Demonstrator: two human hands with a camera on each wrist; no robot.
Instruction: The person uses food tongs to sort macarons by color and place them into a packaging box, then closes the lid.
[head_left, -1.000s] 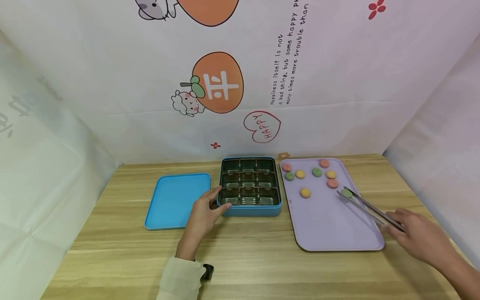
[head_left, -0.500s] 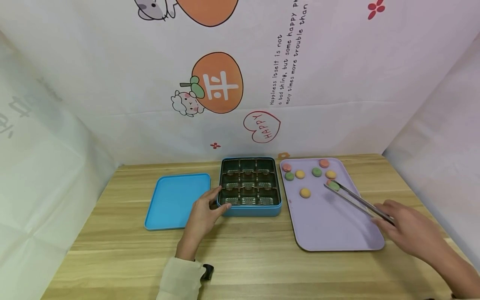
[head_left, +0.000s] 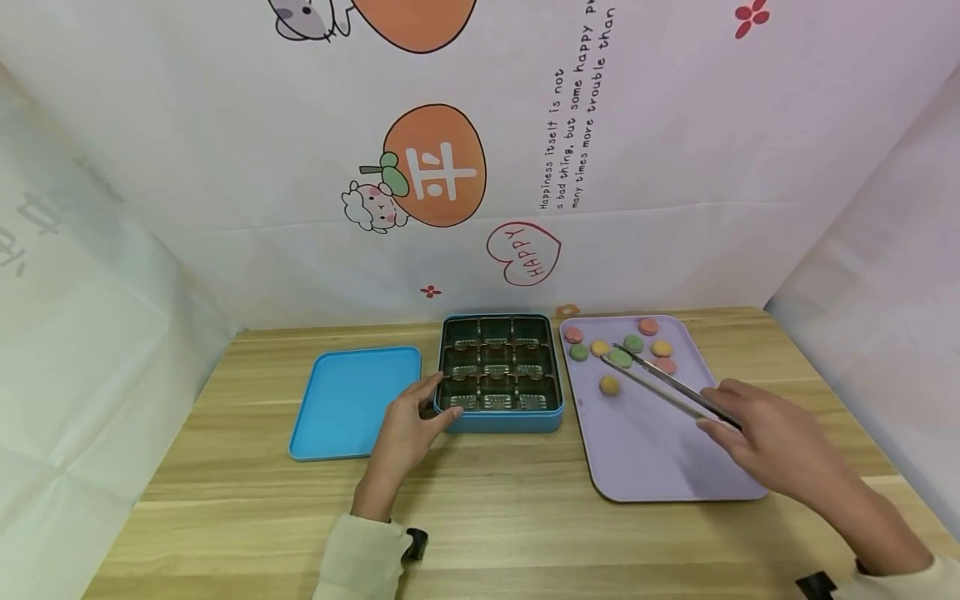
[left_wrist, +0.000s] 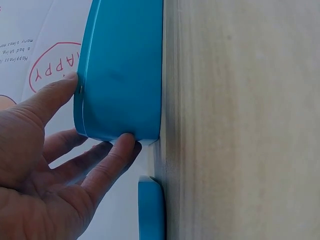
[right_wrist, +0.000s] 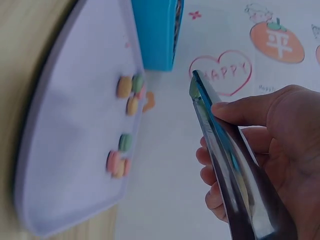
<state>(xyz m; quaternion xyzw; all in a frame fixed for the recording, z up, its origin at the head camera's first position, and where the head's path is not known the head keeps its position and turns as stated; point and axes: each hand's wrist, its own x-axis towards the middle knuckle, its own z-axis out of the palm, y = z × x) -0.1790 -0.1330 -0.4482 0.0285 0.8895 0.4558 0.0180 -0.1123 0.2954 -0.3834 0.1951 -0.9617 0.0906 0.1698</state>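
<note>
My left hand (head_left: 408,429) rests at the near left corner of a blue square box (head_left: 506,422), fingers spread. In the left wrist view the thumb touches the rim and other fingertips touch the side wall. The box has a dark insert divided into several compartments, with nothing seen in them. My right hand (head_left: 772,437) grips metal tongs (head_left: 678,387), whose tips pinch a green macaron (head_left: 619,358). That macaron is held above the lilac tray (head_left: 660,467), away from its surface in the right wrist view.
Several pink, yellow and green macarons lie toward the back of the tray; one yellow macaron (head_left: 610,386) sits nearer. A blue lid (head_left: 356,404) lies left of the box. Behind the wooden table (head_left: 510,525) hangs a printed white cloth (head_left: 300,275).
The right hand has carried the green macaron in the tongs leftward and away from me, from the tray's right side toward the box. The left hand and box have stayed put.
</note>
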